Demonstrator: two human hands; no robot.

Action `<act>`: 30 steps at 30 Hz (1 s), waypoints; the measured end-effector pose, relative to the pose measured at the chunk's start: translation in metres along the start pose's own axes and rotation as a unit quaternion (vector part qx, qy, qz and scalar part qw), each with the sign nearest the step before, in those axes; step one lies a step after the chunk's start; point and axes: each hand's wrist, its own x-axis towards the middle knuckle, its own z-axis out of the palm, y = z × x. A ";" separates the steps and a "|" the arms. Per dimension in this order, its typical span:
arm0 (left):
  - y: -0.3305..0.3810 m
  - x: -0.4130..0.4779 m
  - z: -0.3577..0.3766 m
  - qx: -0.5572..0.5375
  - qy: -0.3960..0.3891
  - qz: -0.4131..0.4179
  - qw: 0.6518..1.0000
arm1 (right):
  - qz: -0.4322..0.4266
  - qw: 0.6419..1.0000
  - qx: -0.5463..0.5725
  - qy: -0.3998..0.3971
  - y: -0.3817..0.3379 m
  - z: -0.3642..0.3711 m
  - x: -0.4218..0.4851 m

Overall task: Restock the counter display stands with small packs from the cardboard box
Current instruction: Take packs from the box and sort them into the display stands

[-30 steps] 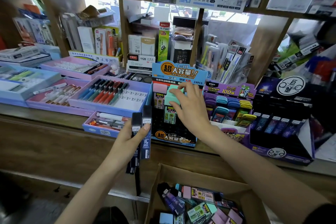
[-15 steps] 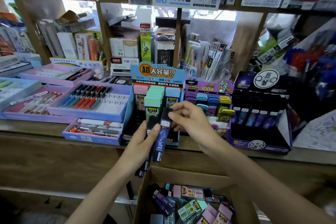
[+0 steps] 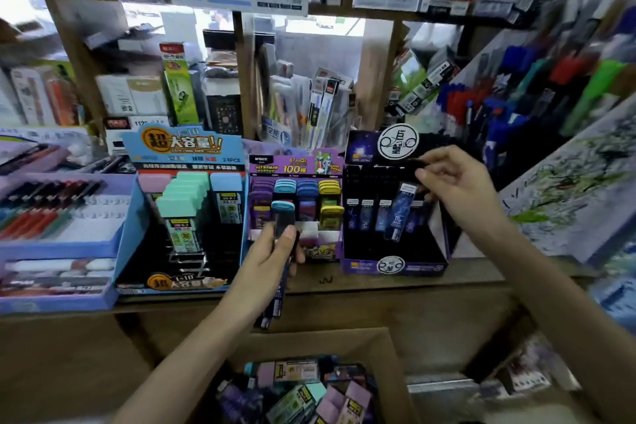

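Observation:
My right hand (image 3: 457, 188) pinches the black top of a slim dark blue pack (image 3: 401, 212) and holds it over the dark purple display stand (image 3: 392, 263), in line with the row of similar packs there. My left hand (image 3: 272, 256) grips a bundle of dark slim packs (image 3: 280, 280) upright in front of the light purple stand (image 3: 297, 165). The blue stand (image 3: 182, 148) at the left holds mint, pink and blue capped packs. The cardboard box (image 3: 392, 372) sits below the counter with several mixed packs inside.
Pen trays (image 3: 58, 227) fill the counter's left part. A wooden shelf frame (image 3: 246, 79) behind the stands is crowded with boxed stationery. A sloped rack of coloured pens (image 3: 537, 96) rises at the right, with a scribbled test sheet (image 3: 568, 189) below it.
My right hand took one dark blue pack from the bundle and carried it right to the dark purple stand. My left hand stayed near the counter edge. The view has swung to the right.

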 end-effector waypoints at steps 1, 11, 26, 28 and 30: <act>0.001 0.003 0.006 -0.008 0.000 -0.004 1.000 | 0.000 1.000 -0.017 0.005 0.006 -0.010 0.004; 0.002 0.022 0.043 -0.038 0.020 -0.024 0.999 | -0.032 0.978 -0.206 0.015 0.046 -0.039 0.015; -0.005 0.024 0.059 -0.113 0.034 -0.078 0.990 | -0.044 0.972 -0.227 -0.033 0.062 -0.040 0.012; -0.006 0.025 0.059 -0.119 0.039 -0.080 0.989 | -0.041 0.970 -0.237 -0.030 0.067 -0.037 0.011; -0.006 0.027 0.059 -0.115 0.039 -0.080 0.989 | -0.048 0.967 -0.252 -0.007 0.073 -0.034 0.010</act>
